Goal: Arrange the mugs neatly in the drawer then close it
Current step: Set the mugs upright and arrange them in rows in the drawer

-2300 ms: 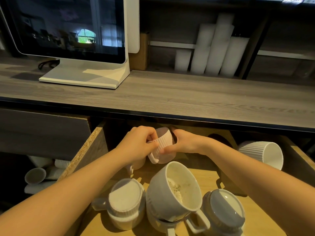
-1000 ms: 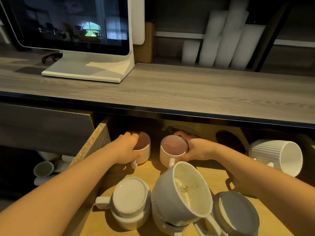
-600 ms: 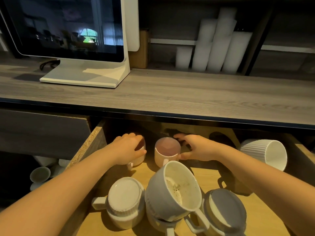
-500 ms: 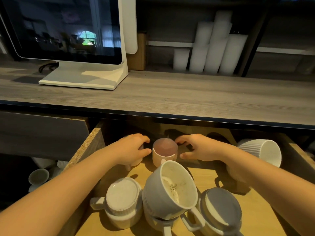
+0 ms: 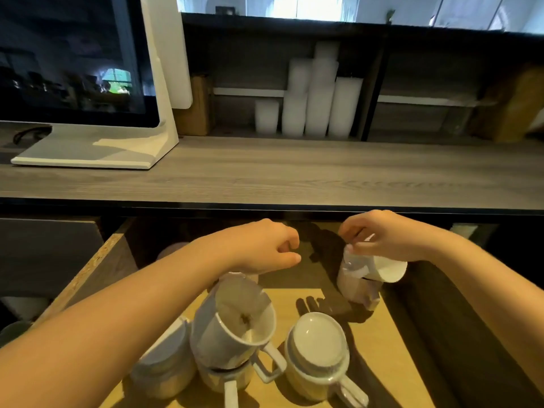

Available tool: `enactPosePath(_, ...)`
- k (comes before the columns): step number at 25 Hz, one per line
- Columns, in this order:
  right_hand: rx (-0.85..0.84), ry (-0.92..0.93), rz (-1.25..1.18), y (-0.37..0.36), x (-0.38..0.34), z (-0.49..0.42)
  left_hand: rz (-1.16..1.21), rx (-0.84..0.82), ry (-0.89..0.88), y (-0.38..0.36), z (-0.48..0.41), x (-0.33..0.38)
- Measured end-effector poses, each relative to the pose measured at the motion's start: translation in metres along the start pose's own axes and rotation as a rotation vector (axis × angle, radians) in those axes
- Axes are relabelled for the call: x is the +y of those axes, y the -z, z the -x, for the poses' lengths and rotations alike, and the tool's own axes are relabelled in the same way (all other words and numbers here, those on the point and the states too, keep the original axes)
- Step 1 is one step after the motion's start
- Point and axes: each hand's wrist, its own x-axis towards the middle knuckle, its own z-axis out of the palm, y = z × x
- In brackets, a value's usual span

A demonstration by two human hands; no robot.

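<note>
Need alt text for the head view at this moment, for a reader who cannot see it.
The right hand grips a ribbed white mug lying on its side at the right of an open wooden drawer. The left hand hovers empty above it. More mugs sit at the front, one tilted mug stacked on another.

The mugs [image 5: 319, 353] looked like glazed ceramic, smooth and faintly glossy. The drawer [image 5: 379, 343] floor was pale, matt wood, its side edge raw, speckled chipboard. The counter [image 5: 294, 175] showed grey, matt woodgrain. The monitor [image 5: 97, 148] stand was smooth white plastic, its screen glossy.
</note>
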Motion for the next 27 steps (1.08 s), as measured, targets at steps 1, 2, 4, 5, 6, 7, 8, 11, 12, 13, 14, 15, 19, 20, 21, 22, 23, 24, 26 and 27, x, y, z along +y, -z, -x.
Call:
enactPosePath(1,0.026,-0.024,-0.022,0.002,0.009,0.004,-0.004,-0.013,-0.018,-0.001,-0.006,0.009)
enactPosePath(2,0.053,-0.044,-0.042,0.004,0.016,0.007,-0.009,-0.023,-0.03,-0.003,-0.013,0.018)
enactPosePath(4,0.102,-0.067,-0.073,0.006,0.028,0.012,-0.028,-0.036,-0.046,-0.007,-0.026,0.034)
enactPosePath(5,0.12,-0.078,-0.074,0.006,0.032,0.013,-0.036,-0.037,-0.049,-0.01,-0.033,0.041)
enactPosePath(6,0.133,-0.091,-0.062,0.005,0.035,0.014,-0.041,-0.039,-0.046,-0.013,-0.04,0.047)
enactPosePath(7,0.142,-0.105,-0.043,0.004,0.036,0.015,-0.045,-0.042,-0.038,-0.015,-0.047,0.051)
enactPosePath(8,0.149,-0.124,-0.025,0.002,0.038,0.015,-0.049,-0.046,-0.026,-0.019,-0.053,0.055)
enactPosePath(11,0.119,-0.223,0.048,-0.004,0.047,0.016,-0.055,-0.072,0.006,-0.032,-0.069,0.062)
enactPosePath(12,0.091,-0.266,0.063,-0.006,0.049,0.017,-0.055,-0.079,0.009,-0.038,-0.073,0.064)
enactPosePath(13,0.06,-0.303,0.061,-0.008,0.051,0.018,-0.057,-0.079,0.007,-0.044,-0.076,0.065)
enactPosePath(14,0.03,-0.329,0.057,-0.012,0.053,0.018,-0.056,-0.072,0.004,-0.05,-0.078,0.065)
enactPosePath(15,0.012,-0.342,0.069,-0.016,0.054,0.017,-0.054,-0.063,0.003,-0.056,-0.08,0.065)
enactPosePath(19,0.033,-0.348,0.091,-0.03,0.055,0.012,-0.003,-0.07,0.008,-0.069,-0.084,0.059)
enactPosePath(20,0.045,-0.347,0.08,-0.031,0.054,0.011,0.026,-0.079,0.008,-0.069,-0.084,0.058)
enactPosePath(21,0.06,-0.338,0.073,-0.03,0.053,0.011,0.057,-0.088,0.008,-0.068,-0.084,0.057)
enactPosePath(22,0.084,-0.322,0.071,-0.03,0.053,0.011,0.082,-0.099,0.006,-0.068,-0.083,0.057)
enactPosePath(23,0.114,-0.301,0.077,-0.028,0.052,0.011,0.097,-0.108,0.004,-0.069,-0.083,0.057)
enactPosePath(24,0.142,-0.282,0.086,-0.027,0.051,0.012,0.104,-0.111,0.0,-0.07,-0.081,0.058)
enactPosePath(26,0.169,-0.255,0.094,-0.024,0.05,0.015,0.106,-0.091,-0.008,-0.07,-0.078,0.061)
enactPosePath(27,0.169,-0.246,0.086,-0.022,0.05,0.017,0.108,-0.076,-0.012,-0.069,-0.077,0.061)
